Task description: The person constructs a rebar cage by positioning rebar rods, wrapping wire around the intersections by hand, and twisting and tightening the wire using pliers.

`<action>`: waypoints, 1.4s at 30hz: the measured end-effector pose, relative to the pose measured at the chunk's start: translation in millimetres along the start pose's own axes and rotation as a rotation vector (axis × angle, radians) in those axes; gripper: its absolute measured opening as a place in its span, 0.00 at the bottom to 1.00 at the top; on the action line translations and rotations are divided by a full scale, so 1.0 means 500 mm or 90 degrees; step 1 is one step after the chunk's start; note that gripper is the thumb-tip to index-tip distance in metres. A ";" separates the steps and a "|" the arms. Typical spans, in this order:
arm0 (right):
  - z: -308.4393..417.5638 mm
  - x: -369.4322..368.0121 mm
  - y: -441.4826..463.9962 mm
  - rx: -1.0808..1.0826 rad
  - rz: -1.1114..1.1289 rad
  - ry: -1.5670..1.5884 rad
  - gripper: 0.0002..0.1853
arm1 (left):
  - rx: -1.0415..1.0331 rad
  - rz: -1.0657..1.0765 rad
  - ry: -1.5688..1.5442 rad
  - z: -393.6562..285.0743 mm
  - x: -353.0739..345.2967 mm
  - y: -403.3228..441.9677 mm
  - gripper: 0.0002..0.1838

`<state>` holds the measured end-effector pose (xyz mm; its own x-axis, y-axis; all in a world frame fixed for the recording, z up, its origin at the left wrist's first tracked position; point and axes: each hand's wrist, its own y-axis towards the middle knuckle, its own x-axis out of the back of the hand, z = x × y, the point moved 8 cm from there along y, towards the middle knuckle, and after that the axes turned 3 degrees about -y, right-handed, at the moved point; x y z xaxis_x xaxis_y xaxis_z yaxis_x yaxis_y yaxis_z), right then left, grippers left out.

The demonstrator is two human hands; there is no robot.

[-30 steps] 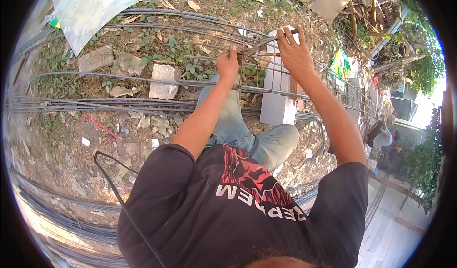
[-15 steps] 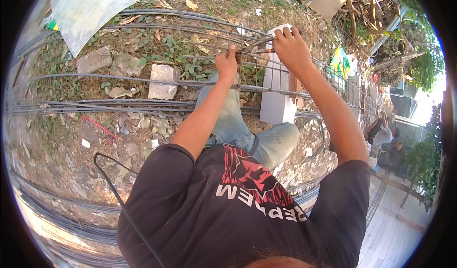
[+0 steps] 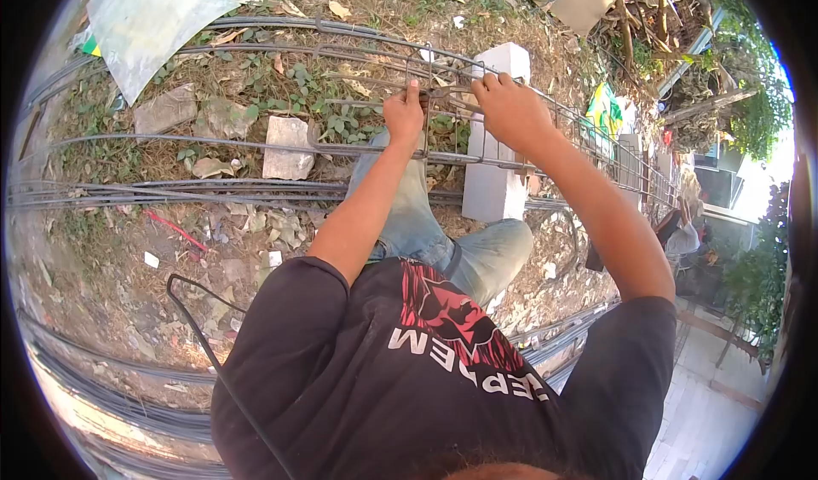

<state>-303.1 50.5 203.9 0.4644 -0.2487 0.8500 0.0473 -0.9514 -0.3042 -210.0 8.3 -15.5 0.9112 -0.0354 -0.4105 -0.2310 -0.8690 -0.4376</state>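
A rebar cage (image 3: 503, 165) of long steel bars and thin square stirrups runs across in front of me. At one stirrup, my left hand (image 3: 403, 119) is closed around the steel with the thumb pointing up; the fingers' far side is hidden. My right hand (image 3: 514, 115) grips the handles of a pair of pincers (image 3: 440, 94). The pincers' jaws meet the cage at the upright stirrup wire, just right of my left thumb. Whether tie wire is in the jaws is too small to tell.
A pale rectangular block (image 3: 494, 193) stands beneath the cage. Broken concrete (image 3: 289, 147) lies to the left, beside loose long rebars (image 3: 170, 192). A bent black rod (image 3: 201, 337) rises near my left side. Another person (image 3: 682, 237) is far right.
My right hand has moved slightly left and down, and the pincers' handles have come closer together. My left hand stays at the same stirrup.
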 end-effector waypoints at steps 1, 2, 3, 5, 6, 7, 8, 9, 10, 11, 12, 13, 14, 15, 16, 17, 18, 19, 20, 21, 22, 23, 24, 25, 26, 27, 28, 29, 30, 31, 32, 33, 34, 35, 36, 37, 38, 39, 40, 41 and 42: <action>0.008 0.016 0.000 0.057 -0.091 -0.056 0.13 | -0.008 0.007 0.010 -0.005 -0.002 -0.001 0.30; 0.018 0.032 -0.001 0.114 -0.184 -0.111 0.13 | -0.004 0.007 0.021 -0.003 -0.001 -0.003 0.30; -0.001 -0.014 0.025 0.065 -0.004 -0.018 0.14 | -0.003 0.006 0.034 -0.003 0.000 -0.002 0.30; -0.024 -0.096 0.048 -0.030 0.353 0.166 0.17 | -0.015 -0.006 0.031 -0.010 0.004 -0.002 0.29; -0.035 -0.100 0.046 -0.061 0.406 0.266 0.15 | -0.027 -0.017 0.014 -0.012 0.003 -0.005 0.29; -0.054 -0.096 0.039 -0.093 0.458 0.364 0.14 | -0.039 -0.028 -0.004 -0.016 0.001 -0.006 0.29; -0.071 -0.096 0.034 -0.123 0.510 0.461 0.14 | -0.037 -0.019 -0.026 -0.006 -0.003 0.004 0.29; -0.077 -0.113 0.044 -0.070 0.474 0.453 0.17 | -0.033 -0.012 -0.046 0.011 -0.004 0.014 0.28; -0.085 -0.135 0.048 -0.047 0.460 0.437 0.17 | -0.028 -0.006 -0.066 0.029 -0.004 0.022 0.28; -0.084 -0.141 0.053 -0.023 0.445 0.421 0.17 | -0.021 -0.008 -0.070 0.029 -0.004 0.019 0.28; -0.083 -0.146 0.063 0.001 0.427 0.409 0.17 | -0.014 -0.009 -0.071 0.027 -0.005 0.017 0.28; -0.089 -0.161 0.070 -0.013 0.463 0.416 0.17 | -0.008 -0.007 -0.070 0.025 -0.004 0.017 0.28; -0.090 -0.158 0.075 -0.029 0.499 0.424 0.17 | -0.010 -0.012 -0.058 0.022 -0.001 0.017 0.28; -0.087 -0.148 0.074 -0.048 0.535 0.433 0.17 | -0.011 -0.015 -0.046 0.021 0.000 0.018 0.28; -0.086 -0.138 0.073 -0.083 0.562 0.443 0.16 | -0.012 -0.015 -0.035 0.021 -0.001 0.016 0.28; -0.078 -0.117 0.074 -0.119 0.589 0.453 0.16 | -0.010 -0.014 -0.043 0.022 -0.003 0.015 0.28; -0.075 -0.109 0.072 -0.155 0.615 0.461 0.16 | -0.010 -0.014 -0.051 0.021 -0.003 0.017 0.28; -0.076 -0.122 0.073 -0.165 0.615 0.464 0.18 | -0.009 -0.016 -0.061 0.021 -0.003 0.018 0.28; -0.072 -0.124 0.069 -0.139 0.581 0.435 0.19 | -0.004 -0.017 -0.059 0.017 -0.005 0.016 0.28; -0.060 -0.122 0.054 -0.113 0.547 0.405 0.20 | 0.001 -0.019 -0.059 0.012 -0.006 0.014 0.27; -0.043 -0.121 0.035 -0.086 0.514 0.372 0.22 | 0.007 -0.022 -0.060 0.009 -0.005 0.011 0.27; -0.026 -0.125 0.004 -0.125 0.446 0.395 0.25 | -0.003 -0.013 -0.044 0.008 -0.004 0.008 0.27; -0.008 -0.137 -0.035 -0.161 0.378 0.414 0.28 | -0.012 -0.006 -0.030 0.007 -0.003 0.005 0.27; 0.003 -0.175 -0.062 -0.223 0.329 0.480 0.32 | -0.023 -0.002 -0.017 0.007 -0.003 0.003 0.27; 0.006 -0.170 -0.071 -0.228 0.280 0.396 0.30 | -0.023 -0.010 -0.022 0.010 -0.004 0.004 0.27; 0.010 -0.162 -0.073 -0.232 0.226 0.317 0.29 | -0.026 -0.017 -0.023 0.010 -0.005 0.007 0.27; 0.014 -0.151 -0.071 -0.239 0.171 0.243 0.27 | -0.029 -0.021 -0.018 0.010 -0.001 0.010 0.27; 0.016 -0.096 -0.068 -0.232 0.217 0.237 0.26 | -0.018 -0.024 -0.019 0.008 0.004 0.010 0.26; 0.021 -0.066 -0.063 -0.147 0.074 0.123 0.24 | -0.005 -0.026 -0.024 0.006 0.002 0.007 0.26; 0.021 -0.039 -0.064 -0.059 -0.072 0.002 0.22 | 0.004 -0.028 -0.035 0.001 -0.005 0.006 0.26; 0.031 0.000 -0.063 0.032 -0.221 -0.123 0.20 | 0.004 -0.021 -0.041 0.004 -0.012 0.009 0.27; 0.018 0.013 -0.052 0.035 -0.248 -0.168 0.15 | 0.004 -0.015 -0.045 0.009 -0.012 0.009 0.27; 0.007 0.001 -0.031 0.046 -0.174 -0.163 0.13 | 0.005 -0.009 -0.046 0.014 -0.009 0.011 0.28; 0.001 -0.011 -0.014 0.056 -0.098 -0.154 0.12 | -0.009 -0.013 0.000 0.008 -0.002 0.011 0.28; -0.001 -0.011 -0.002 0.066 -0.020 -0.144 0.12 | -0.020 -0.016 0.047 -0.001 0.003 0.008 0.29; -0.025 -0.034 0.007 -0.019 0.182 0.053 0.17 | -0.032 -0.017 0.093 -0.008 0.004 0.003 0.29; -0.042 -0.061 0.012 -0.071 0.282 0.172 0.18 | -0.021 -0.021 0.054 -0.014 0.001 -0.004 0.29; -0.056 -0.085 0.018 -0.123 0.381 0.291 0.20 | -0.010 -0.025 0.015 -0.017 -0.002 -0.013 0.30; -0.058 -0.106 0.015 -0.172 0.478 0.411 0.22 | 0.001 -0.031 -0.026 -0.022 -0.004 -0.018 0.30; -0.064 -0.109 0.017 -0.170 0.458 0.479 0.23 | -0.005 -0.030 -0.017 -0.024 -0.006 -0.013 0.30; -0.069 -0.115 0.024 -0.159 0.442 0.488 0.23 | -0.009 -0.029 -0.005 -0.025 -0.005 -0.008 0.30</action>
<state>-359.7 47.3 166.1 -0.3650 -0.7168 0.5941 -0.2367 -0.5457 -0.8038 -207.2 6.0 -2.6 0.9177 0.0086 -0.3972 -0.1842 -0.8765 -0.4447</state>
